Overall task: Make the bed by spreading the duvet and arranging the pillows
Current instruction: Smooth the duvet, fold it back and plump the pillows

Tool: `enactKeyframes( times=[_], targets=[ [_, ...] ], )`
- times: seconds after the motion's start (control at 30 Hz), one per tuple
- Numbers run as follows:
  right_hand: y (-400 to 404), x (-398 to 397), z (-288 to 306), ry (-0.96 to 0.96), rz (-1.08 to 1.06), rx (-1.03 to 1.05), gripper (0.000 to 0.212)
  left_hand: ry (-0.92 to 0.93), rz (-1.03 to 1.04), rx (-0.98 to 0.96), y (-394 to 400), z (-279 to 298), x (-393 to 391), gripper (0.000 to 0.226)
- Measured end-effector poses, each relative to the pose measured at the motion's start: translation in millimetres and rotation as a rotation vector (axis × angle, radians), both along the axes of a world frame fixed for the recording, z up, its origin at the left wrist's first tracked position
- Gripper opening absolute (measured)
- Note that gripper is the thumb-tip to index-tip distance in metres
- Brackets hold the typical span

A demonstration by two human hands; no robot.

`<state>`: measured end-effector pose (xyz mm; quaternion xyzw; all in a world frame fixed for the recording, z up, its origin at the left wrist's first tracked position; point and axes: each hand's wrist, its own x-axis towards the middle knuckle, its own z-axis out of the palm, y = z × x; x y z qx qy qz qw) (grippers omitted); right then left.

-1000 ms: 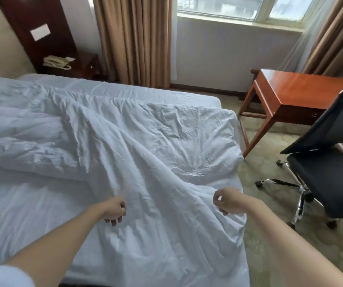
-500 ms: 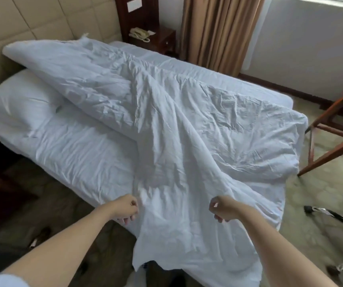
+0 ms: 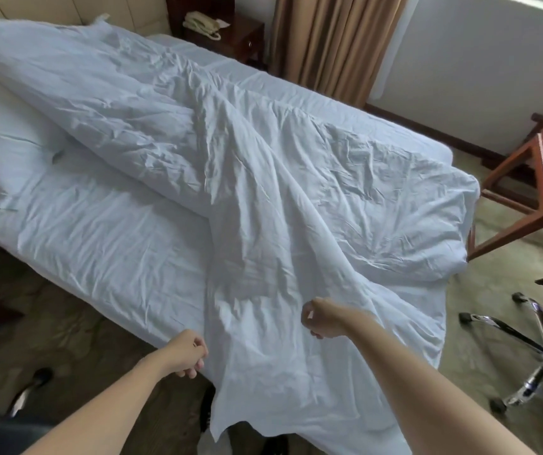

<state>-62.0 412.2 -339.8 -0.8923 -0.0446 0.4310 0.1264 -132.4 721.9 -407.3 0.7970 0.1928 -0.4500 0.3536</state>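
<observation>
Both fists gripping duvet [image 3: 263, 165] foot edge: L hand [image 3: 186, 351] at its near-left border, R hand [image 3: 321, 318] further in; long axis runs diagonally away toward headboard, bunched right of pillow [image 3: 4, 152]

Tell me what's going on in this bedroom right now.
A person is making the bed. The left hand and right hand each grip the near edge of the white duvet at the foot. It lies bunched diagonally, leaving the sheet bare on the left. One pillow sits by the headboard.
</observation>
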Motion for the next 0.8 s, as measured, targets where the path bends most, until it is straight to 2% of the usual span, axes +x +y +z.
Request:
enactKeyframes(
  times=[0.17,0.33,0.43,0.57,0.67,0.73,0.8],
  targets=[
    [20,18,-35,-0.031,0.030,-0.013,0.020,-0.059,0.110,0.007,-4,-44,30,0.015],
    [32,28,-86,-0.045,-0.021,-0.010,0.024,0.007,0.026,-0.009,-7,-105,38,0.024],
    [35,25,-123,-0.028,-0.057,-0.003,0.024,0.024,0.092,-0.030,-12,-137,36,0.055],
    [45,1,-167,0.016,-0.229,0.056,0.028,0.112,0.391,-0.028,-14,-178,25,0.110],
    [53,-21,-184,0.062,-0.368,0.096,0.038,0.202,0.548,-0.094,-24,-189,23,0.132],
    [56,-39,-190,0.085,-0.448,0.127,0.047,0.212,0.623,-0.146,-37,-186,23,0.131],
    [60,-55,-186,0.138,-0.535,0.160,0.056,0.235,0.659,-0.194,-49,-177,25,0.108]
  ],
)
